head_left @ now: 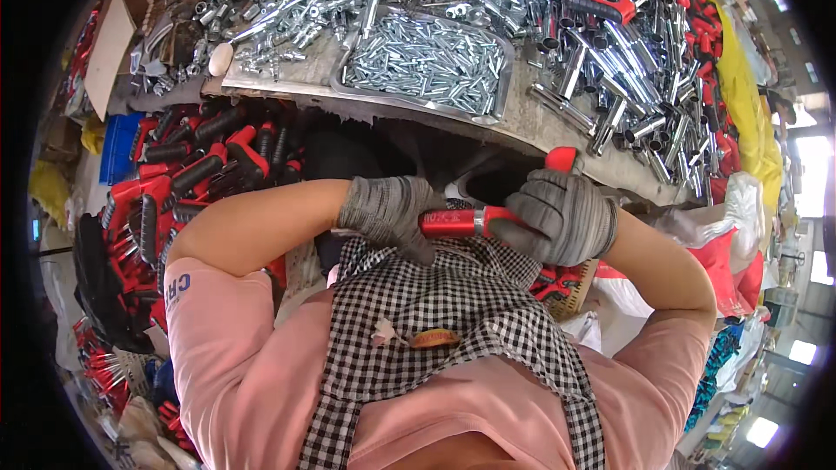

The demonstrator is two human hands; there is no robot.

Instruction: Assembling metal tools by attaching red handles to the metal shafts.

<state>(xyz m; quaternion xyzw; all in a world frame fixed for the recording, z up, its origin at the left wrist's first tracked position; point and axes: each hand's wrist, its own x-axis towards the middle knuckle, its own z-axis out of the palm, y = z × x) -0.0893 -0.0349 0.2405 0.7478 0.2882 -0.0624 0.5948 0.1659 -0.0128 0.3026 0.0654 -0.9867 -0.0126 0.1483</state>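
In front of my apron, both gloved hands are on a tool with a shiny red cylindrical body (453,223). My left hand (387,213), in a grey knit glove, is closed round its left end. My right hand (562,216), gloved the same way, grips the right part with its fingers curled over it. A red rounded piece (562,157) sticks up just beyond the right fingers; whether it belongs to the same tool is hidden by the glove. Past my hands, on the bench, lies a metal tray (502,109) full of small silver pins (427,61).
Loose silver rods and sockets (296,0) cover the bench's far left. Chrome tubes (627,78) pile up on the right. Red-and-black handled tools (209,165) are heaped at my left. A yellow sheet (744,96) and red-and-white bags (731,252) stand at the right.
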